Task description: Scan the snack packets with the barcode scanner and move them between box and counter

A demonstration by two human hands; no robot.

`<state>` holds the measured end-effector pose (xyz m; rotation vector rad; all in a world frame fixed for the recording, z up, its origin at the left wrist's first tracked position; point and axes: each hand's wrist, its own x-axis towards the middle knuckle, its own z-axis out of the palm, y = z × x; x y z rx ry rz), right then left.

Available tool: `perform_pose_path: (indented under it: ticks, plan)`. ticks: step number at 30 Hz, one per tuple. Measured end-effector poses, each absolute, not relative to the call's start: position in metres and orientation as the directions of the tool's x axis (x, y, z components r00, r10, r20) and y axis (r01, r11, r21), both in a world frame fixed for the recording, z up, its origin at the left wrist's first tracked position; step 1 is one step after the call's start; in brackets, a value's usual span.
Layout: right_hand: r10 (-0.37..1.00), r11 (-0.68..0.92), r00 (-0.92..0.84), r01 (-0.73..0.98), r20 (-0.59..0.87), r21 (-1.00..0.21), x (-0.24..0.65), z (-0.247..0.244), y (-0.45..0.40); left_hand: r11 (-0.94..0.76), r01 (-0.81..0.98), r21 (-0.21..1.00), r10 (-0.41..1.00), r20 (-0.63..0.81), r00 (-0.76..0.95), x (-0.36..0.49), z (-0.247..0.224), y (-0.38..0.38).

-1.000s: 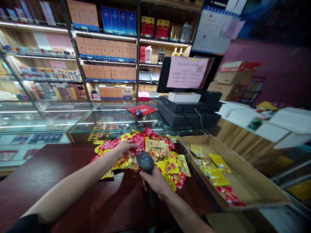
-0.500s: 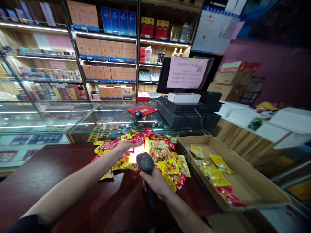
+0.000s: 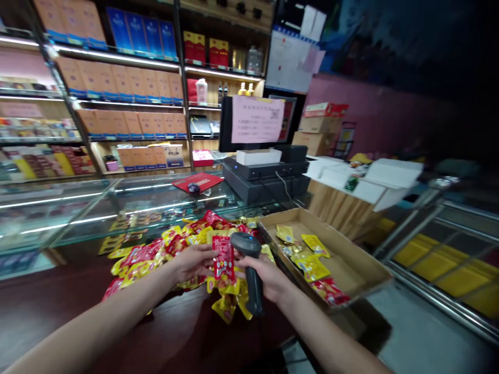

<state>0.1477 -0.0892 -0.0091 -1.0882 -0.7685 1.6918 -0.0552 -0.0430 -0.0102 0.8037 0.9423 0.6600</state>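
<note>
A red snack packet (image 3: 223, 258) stands upright over the pile, its left edge held in the fingers of my left hand (image 3: 195, 264). My right hand (image 3: 265, 275) is wrapped round the handle of a black handheld scanner (image 3: 253, 278), whose head is just right of the packet. Red and yellow snack packets (image 3: 146, 254) lie heaped on the dark red table (image 3: 167, 332), under and around both hands. To the right, an open cardboard box (image 3: 351, 254) holds several yellow packets (image 3: 312, 266) and a red one at its near end.
Behind the pile runs a glass counter (image 3: 128, 200) with a red mat (image 3: 206, 182) and a mouse. A monitor (image 3: 226, 124) stands on a black cash drawer (image 3: 261, 184). Shelves of boxed goods line the back, and a metal railing (image 3: 429, 280) is at the far right.
The view has swung right. My left hand now holds the red packet up in front of the pile. The bright light on the packets is gone, and the scanner has come up close beside the packet.
</note>
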Motion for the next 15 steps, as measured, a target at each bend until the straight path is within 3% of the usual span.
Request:
perform_pose_path:
  ticks: [8, 15]
  plan:
    - [0.934, -0.327, -0.04, -0.502, -0.356, -0.801, 0.274, 0.005, -0.102, 0.717, -0.097, 0.691, 0.529, -0.448, 0.72, 0.074, 0.008, -0.016]
    - [0.874, -0.188, 0.32, -0.471, -0.366, -0.862, 0.36, 0.015, -0.125, 0.716, -0.002, 0.698, 0.46, -0.47, 0.753, 0.191, 0.018, -0.002]
